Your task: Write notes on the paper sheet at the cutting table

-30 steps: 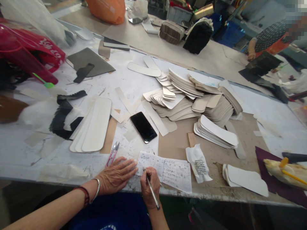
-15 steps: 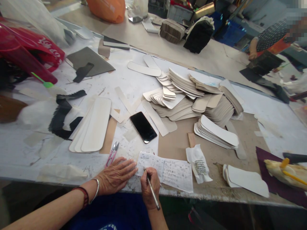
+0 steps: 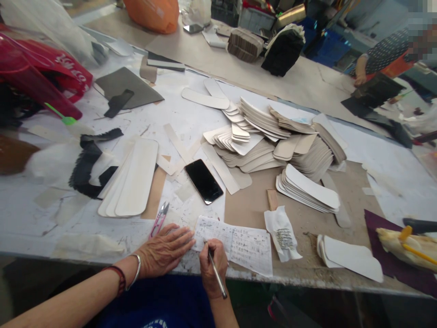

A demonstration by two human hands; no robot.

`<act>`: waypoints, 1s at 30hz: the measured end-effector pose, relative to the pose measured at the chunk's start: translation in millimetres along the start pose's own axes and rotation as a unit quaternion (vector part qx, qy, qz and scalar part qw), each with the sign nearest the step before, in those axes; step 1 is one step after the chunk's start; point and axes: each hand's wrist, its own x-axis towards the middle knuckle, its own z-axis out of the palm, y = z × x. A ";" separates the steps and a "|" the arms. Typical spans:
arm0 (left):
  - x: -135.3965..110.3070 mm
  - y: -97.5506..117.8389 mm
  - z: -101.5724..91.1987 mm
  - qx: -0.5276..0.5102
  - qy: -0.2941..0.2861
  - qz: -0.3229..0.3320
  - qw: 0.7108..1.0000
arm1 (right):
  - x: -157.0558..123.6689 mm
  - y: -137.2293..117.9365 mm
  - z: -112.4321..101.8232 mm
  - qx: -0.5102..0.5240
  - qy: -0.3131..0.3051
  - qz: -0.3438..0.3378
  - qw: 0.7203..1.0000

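Presently, the worker's right hand (image 3: pixel 207 273) grips a pen (image 3: pixel 217 278) over the handwritten sheet (image 3: pixel 251 248) at the near edge of the bench (image 3: pixel 293 275), the left hand (image 3: pixel 166 250) lying outstretched and flat at the sheet's nine o'clock, a phone (image 3: pixel 204 181) at eleven.

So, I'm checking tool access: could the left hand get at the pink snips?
Probably yes: the left hand rests palm down close beside the pink snips, and nothing visible lies between them.
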 end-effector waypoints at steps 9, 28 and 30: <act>-3.9 -1.3 5.2 -0.012 -0.005 -0.007 1.000 | -1.9 2.1 1.3 0.008 -0.005 0.010 1.000; -4.2 -1.8 5.4 -0.011 -0.007 -0.007 1.000 | 3.5 -0.5 1.1 -0.003 0.000 -0.018 1.000; -5.4 -1.6 6.6 -0.014 -0.007 -0.008 1.000 | 3.8 -1.4 1.3 -0.010 0.003 -0.027 1.000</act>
